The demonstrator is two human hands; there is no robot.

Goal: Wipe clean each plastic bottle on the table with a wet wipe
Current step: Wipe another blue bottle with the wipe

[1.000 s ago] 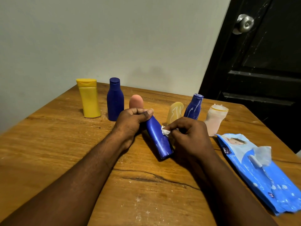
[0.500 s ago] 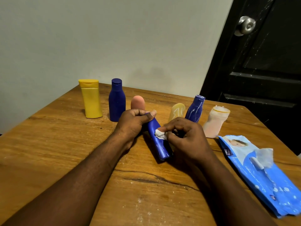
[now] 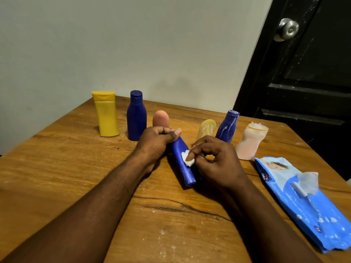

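Head view. My left hand (image 3: 157, 143) is clamped on the cap end of the blue bottle (image 3: 183, 168). The bottle leans over the middle of the counter (image 3: 57, 168), its base down toward the near edge. My right hand (image 3: 216, 160) pinches the wipe (image 3: 187, 159) into a small wad and presses it to the bottle's side with the forefinger.

The base looks like the weak point: if I push down hard, it could skid on the wood and twist out of my left hand. The wad is small, so each stroke likely cleans only a strip, and the underside may get missed unless I turn the bottle. My right knuckles sit just in front of the pale bottle (image 3: 206, 128) and the streaked bottle (image 3: 227, 127) in the row toward the far edge. A wide stroke could tip them. The pack (image 3: 303, 202) lies by the right edge with its flap up, so the wipes inside may dry out.

Against a second ago, the wad sits a little lower on the bottle and more white shows. My left hand holds the same grip and the row has not moved.
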